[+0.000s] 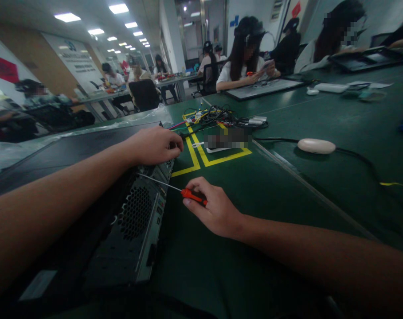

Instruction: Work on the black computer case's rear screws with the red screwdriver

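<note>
A black computer case (88,186) lies on its side on the green table (261,212), its perforated metal rear panel (138,221) facing right. My left hand (154,145) rests closed on the case's top rear corner, fingers curled over the edge. My right hand (214,208) grips a red-handled screwdriver (193,196). Its thin shaft points left and its tip touches the rear panel.
Yellow tape marks (201,157) and a tangle of cables (221,117) lie beyond the case. A white oval device (316,145) with a black cord sits to the right. Other people sit working at flat panels (264,87) across the table and at farther tables.
</note>
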Tool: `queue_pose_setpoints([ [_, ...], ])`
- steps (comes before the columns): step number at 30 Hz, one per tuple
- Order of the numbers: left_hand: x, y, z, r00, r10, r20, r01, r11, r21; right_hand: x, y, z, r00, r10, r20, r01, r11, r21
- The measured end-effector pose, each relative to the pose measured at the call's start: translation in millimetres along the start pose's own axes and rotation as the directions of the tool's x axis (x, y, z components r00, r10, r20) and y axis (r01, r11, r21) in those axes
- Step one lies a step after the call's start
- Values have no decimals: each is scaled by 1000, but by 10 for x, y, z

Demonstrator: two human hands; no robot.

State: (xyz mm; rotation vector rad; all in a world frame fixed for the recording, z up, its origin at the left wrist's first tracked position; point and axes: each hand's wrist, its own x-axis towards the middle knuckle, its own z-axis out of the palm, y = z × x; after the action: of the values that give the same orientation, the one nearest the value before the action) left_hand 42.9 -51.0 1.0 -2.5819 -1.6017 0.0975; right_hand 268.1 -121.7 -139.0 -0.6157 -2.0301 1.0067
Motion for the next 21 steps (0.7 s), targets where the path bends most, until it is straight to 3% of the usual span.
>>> queue_pose_setpoints([
  [21, 0, 15, -13, 1000, -10, 8, 10, 1000, -9, -2, -6, -16, 1000, -14, 12, 14, 1000, 13],
])
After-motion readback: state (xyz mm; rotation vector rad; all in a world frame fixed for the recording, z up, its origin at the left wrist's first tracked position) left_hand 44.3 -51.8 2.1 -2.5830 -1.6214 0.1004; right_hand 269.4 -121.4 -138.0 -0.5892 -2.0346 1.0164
